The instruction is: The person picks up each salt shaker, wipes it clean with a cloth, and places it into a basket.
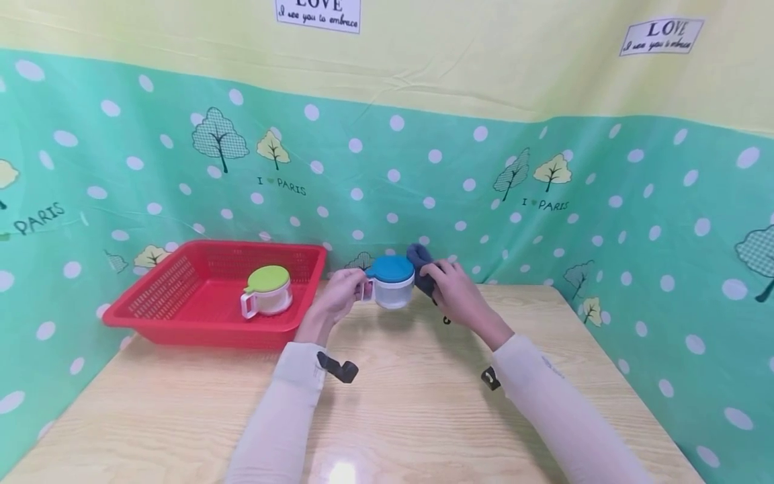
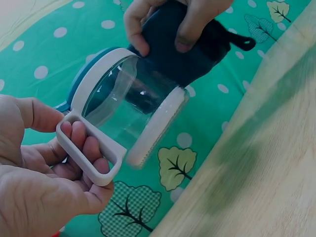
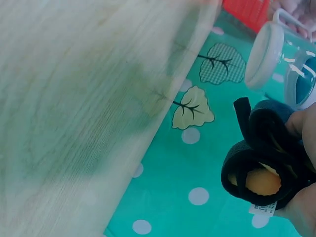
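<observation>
Jar (image 1: 394,296) with a blue lid (image 1: 392,269) is held upright near the centre of the frame, above the wooden table (image 1: 393,410). My left hand (image 1: 338,294) grips its white handle (image 2: 104,178), fingers curled through the loop. My right hand (image 1: 457,294) pinches a dark blue cloth (image 1: 418,262) at the jar's right side; whether cloth and jar touch, I cannot tell. A white label (image 3: 262,209) shows at the black-edged cloth's lower end from my right wrist. At left of frame, a red basket (image 1: 211,334) contains a green-lidded jar (image 1: 272,301). Behind, a polka-dot curtain (image 1: 363,168) spans the frame, yellow across its top.
</observation>
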`<state>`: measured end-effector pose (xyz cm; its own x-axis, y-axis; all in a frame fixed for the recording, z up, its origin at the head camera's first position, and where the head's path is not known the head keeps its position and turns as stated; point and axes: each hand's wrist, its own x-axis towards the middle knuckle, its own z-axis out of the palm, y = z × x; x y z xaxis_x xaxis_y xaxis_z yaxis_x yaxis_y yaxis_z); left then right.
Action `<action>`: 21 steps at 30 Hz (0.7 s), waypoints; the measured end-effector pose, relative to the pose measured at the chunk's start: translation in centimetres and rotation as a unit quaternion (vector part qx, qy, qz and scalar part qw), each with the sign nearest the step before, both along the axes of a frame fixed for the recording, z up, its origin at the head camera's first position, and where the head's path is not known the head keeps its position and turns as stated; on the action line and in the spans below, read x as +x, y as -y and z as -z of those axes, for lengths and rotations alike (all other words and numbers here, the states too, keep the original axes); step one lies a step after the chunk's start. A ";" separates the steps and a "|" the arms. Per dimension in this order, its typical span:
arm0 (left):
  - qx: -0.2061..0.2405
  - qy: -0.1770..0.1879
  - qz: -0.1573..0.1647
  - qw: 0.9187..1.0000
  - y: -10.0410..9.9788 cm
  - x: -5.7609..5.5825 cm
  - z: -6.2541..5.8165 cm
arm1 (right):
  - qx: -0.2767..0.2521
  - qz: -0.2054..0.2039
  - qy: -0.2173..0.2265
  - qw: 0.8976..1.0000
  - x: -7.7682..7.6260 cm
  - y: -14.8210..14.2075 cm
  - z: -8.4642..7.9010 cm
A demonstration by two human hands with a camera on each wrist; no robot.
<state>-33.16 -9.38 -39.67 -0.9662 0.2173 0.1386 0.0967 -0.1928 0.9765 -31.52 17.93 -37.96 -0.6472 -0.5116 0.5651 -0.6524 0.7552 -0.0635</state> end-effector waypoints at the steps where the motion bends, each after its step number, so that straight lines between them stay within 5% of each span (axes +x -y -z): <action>1: 0.002 0.000 0.002 1.000 0.0 0.0 0.0 | -0.003 -0.004 -0.001 1.000 -0.2 -0.1 0.0; 7: 0.016 0.010 -0.005 1.000 -0.2 0.1 0.2 | 0.000 -0.010 -0.007 1.000 -0.1 -0.7 0.2; 21: 0.038 0.023 -0.067 0.997 0.1 -0.8 0.7 | 0.073 -0.049 -0.057 0.995 3.4 -0.5 0.7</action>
